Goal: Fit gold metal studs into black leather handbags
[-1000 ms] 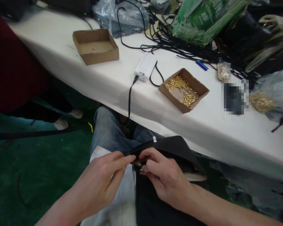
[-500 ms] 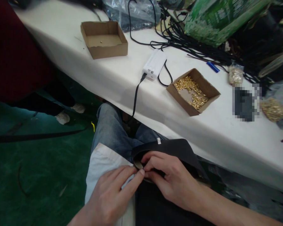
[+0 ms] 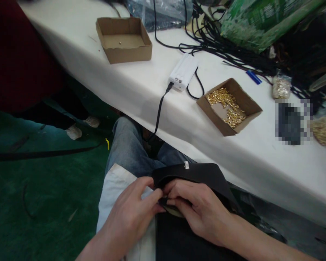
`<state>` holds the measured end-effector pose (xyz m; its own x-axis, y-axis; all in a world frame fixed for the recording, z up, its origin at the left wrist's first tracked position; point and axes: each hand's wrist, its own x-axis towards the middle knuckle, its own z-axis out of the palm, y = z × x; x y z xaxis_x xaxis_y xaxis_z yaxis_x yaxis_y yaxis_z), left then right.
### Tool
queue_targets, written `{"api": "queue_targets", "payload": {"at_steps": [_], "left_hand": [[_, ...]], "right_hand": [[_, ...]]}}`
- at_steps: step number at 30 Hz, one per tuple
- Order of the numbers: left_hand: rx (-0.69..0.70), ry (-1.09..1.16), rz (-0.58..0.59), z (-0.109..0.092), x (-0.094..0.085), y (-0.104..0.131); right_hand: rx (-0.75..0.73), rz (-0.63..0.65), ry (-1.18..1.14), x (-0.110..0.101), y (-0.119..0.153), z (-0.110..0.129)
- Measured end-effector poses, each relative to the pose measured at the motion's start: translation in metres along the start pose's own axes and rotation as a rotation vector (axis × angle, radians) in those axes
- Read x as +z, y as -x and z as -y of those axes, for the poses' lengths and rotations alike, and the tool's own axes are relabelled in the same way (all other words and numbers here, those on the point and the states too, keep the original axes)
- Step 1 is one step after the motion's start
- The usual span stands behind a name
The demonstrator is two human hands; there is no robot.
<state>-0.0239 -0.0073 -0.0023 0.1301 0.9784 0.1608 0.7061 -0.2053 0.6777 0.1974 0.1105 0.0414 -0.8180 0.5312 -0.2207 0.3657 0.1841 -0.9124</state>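
A black piece of material with a small white tag lies across my lap, its opening facing up. My left hand is closed at the left edge of that opening, thumb and fingers pinching the rim. Close beside it, my right hand grips the same rim with bent fingers, partly inside the opening. The fingertips of both hands nearly meet. Whether a small part sits between them is too small to tell. White cloth lies under my left hand.
On the white table stand a cardboard box holding one tiny piece, a box of gold pieces and a white power bank with a cable. Black cords lie behind. A person stands at left.
My left hand's fingers have shifted and bent more at the rim, and the rim's dark edge has turned up between the hands. The table scene has moved slightly right in view.
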Motion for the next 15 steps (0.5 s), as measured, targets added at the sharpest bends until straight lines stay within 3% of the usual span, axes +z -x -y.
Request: {"api": "queue_targets", "payload": {"at_steps": [3,7,12,15], "left_hand": [[0.038,0.032,0.044,0.008,0.003,0.001],[0.096,0.131,0.007,0.015,0.012,0.008],[0.041,0.376,-0.021,0.013,0.012,0.002],[-0.010,0.411,-0.035,0.011,0.011,-0.003]], "right_hand": [[0.017,0.001,0.009,0.004,0.003,-0.003],[0.111,0.003,-0.086,0.006,0.004,-0.005],[0.205,0.036,-0.142,0.004,-0.002,-0.004],[0.249,0.057,-0.141,0.002,-0.006,-0.005]]}}
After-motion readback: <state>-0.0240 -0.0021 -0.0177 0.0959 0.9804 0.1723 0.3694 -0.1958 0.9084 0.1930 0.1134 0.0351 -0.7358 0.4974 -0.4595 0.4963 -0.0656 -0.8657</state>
